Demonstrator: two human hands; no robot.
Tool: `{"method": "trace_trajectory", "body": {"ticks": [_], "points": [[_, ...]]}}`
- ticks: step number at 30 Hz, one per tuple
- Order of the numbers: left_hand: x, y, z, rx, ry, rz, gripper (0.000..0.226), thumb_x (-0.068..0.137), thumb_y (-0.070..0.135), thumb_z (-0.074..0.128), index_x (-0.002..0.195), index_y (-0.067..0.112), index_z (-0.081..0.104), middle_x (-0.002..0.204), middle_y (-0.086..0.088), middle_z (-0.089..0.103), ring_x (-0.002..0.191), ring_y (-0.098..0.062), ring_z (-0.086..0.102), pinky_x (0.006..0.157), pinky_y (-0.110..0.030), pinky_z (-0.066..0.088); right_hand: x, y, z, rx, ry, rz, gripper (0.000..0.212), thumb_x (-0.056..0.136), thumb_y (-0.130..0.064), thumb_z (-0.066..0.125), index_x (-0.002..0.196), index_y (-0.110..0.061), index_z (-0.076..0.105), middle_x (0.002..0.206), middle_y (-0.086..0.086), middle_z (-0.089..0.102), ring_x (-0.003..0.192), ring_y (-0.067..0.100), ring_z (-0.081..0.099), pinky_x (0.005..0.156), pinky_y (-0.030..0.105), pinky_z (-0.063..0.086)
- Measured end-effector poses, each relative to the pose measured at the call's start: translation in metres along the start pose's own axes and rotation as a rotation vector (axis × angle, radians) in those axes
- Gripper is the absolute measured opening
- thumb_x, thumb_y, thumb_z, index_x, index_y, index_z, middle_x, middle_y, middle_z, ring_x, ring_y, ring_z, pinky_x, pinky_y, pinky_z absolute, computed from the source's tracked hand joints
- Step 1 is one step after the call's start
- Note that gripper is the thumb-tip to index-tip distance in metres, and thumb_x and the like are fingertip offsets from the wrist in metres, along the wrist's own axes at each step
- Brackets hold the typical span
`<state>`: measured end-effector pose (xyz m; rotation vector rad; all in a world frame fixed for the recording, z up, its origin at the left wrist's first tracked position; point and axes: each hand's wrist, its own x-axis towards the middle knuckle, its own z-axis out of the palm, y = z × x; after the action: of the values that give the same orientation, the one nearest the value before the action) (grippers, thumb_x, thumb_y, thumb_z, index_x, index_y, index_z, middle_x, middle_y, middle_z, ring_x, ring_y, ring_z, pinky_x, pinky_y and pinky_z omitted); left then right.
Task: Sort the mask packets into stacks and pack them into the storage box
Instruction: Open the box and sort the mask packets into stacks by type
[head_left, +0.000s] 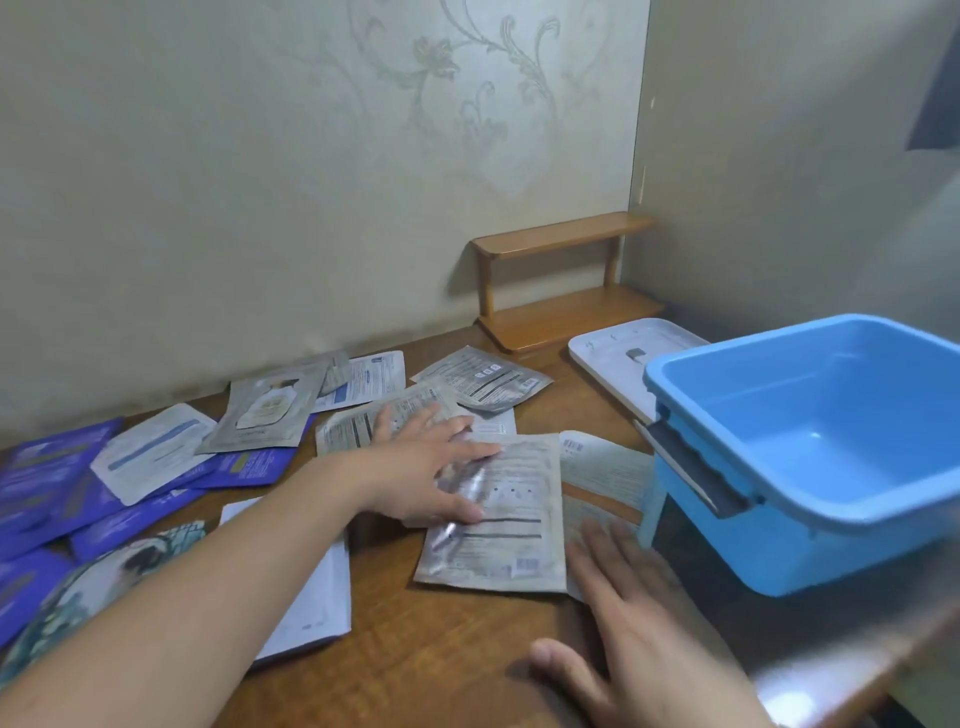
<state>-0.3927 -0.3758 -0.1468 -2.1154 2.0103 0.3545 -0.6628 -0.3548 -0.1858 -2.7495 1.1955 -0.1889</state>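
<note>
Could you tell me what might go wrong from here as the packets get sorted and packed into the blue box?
The left hand lies flat on overlapping silver packets; sliding them could drag neighbours along and mix the types. The purple packets spread to the table's left edge, so a sweeping forearm might knock some off. The blue box seems to sit near the table's right edge, so pushing packets in could shift it.

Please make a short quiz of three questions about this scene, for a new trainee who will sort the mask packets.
1. True or false: the blue storage box already holds packets.
2. The left hand rests on: A) a purple packet, B) the silver packet, C) the white lid.
3. Where do the purple packets lie on the table?

Key:
1. False; its inside shows empty.
2. B.
3. At the left side, overlapping each other.
</note>
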Motion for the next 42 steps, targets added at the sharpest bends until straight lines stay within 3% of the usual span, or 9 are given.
{"method": "trace_trajectory", "body": {"ticks": [2,6,10,13,20,31,36,39,42], "points": [[0.0,-0.002,0.0,0.032,0.018,-0.055,0.077,0.083,0.076,0.045,0.146,0.058,0.005,0.162,0.014,-0.009,0.146,-0.018,-0.026,0.109,-0.063,-0.022,-0.018,0.006,0.005,0.036,0.006,-0.032,0.084,0.085,-0.081,0.013,0.121,-0.021,0.059,0.127,0.0,0.064,0.125,0.019,0.055,0.103,0.024,0.033],[-0.008,0.017,-0.003,0.09,0.141,-0.109,0.07,0.092,0.062,0.045,0.151,0.044,0.012,0.164,0.008,-0.006,0.149,-0.021,-0.014,0.115,-0.063,-0.01,-0.045,0.027,0.032,-0.014,0.184,-0.261,0.054,0.098,-0.058,0.015,0.129,-0.029,0.049,0.158,-0.005,0.025,0.148,0.009,0.003,0.108,0.034,0.013],[-0.042,0.054,0.007,0.275,0.344,0.265,0.056,0.099,0.041,0.044,0.151,0.037,0.023,0.163,0.006,0.013,0.149,-0.017,0.009,0.12,-0.048,0.008,-0.054,0.04,0.046,-0.206,0.438,-0.487,0.044,0.104,-0.038,0.02,0.138,-0.028,0.046,0.148,0.0,0.044,0.142,0.017,0.024,0.107,0.044,0.02],[-0.08,0.074,0.028,0.314,0.219,0.52,0.06,0.098,0.026,0.048,0.151,0.037,0.022,0.162,0.01,0.015,0.149,-0.013,0.01,0.121,-0.045,0.007,-0.071,0.043,0.051,-0.23,0.495,-0.61,0.043,0.096,-0.041,0.044,0.136,-0.027,0.048,0.143,0.0,0.05,0.136,0.019,0.038,0.1,0.044,0.034],[-0.14,0.079,0.062,0.288,0.162,0.438,0.079,0.093,0.016,0.054,0.153,0.042,0.009,0.163,0.014,-0.002,0.147,-0.007,-0.018,0.12,-0.044,-0.009,-0.094,0.034,0.023,0.121,0.521,-0.786,0.028,0.096,-0.04,0.052,0.115,-0.027,0.07,0.13,-0.014,0.061,0.123,0.005,0.055,0.094,0.031,0.045],[-0.188,0.07,0.086,-0.492,0.255,0.088,0.072,0.091,0.04,0.064,0.147,0.053,0.02,0.155,0.022,0.027,0.139,-0.001,0.03,0.115,-0.031,0.031,-0.034,-0.017,-0.007,0.511,0.677,-0.781,0.018,0.081,-0.007,0.074,0.099,-0.013,0.076,0.1,-0.005,0.074,0.092,0.007,0.07,0.069,0.036,0.054],[-0.194,0.081,0.086,-0.671,0.492,0.025,0.029,0.096,0.04,0.054,0.125,0.04,0.061,0.122,0.02,0.064,0.11,0.002,0.057,0.094,-0.027,0.048,-0.035,-0.028,-0.028,0.536,0.661,-0.799,0.021,0.078,-0.007,0.076,0.097,-0.015,0.076,0.096,-0.011,0.073,0.081,0.003,0.069,0.066,0.025,0.056],[-0.205,0.087,0.081,-1.13,0.745,-0.083,0.013,0.096,0.023,0.059,0.092,0.027,0.07,0.085,0.021,0.073,0.086,0.002,0.067,0.076,-0.019,0.051,-0.014,-0.06,-0.072,0.854,0.512,-0.587,0.02,0.08,-0.005,0.074,0.095,-0.019,0.074,0.087,-0.014,0.073,0.074,0.0,0.068,0.062,0.016,0.053],[-0.22,0.079,0.078,-1.526,0.796,-0.049,0.023,0.092,0.007,0.062,0.113,0.017,0.063,0.098,-0.007,0.076,0.096,-0.024,0.071,0.082,-0.034,0.056,0.033,-0.095,-0.098,1.111,0.22,-0.387,0.019,0.079,-0.003,0.075,0.088,-0.02,0.075,0.085,0.003,0.076,0.072,0.012,0.068,0.069,0.036,0.06]]}}
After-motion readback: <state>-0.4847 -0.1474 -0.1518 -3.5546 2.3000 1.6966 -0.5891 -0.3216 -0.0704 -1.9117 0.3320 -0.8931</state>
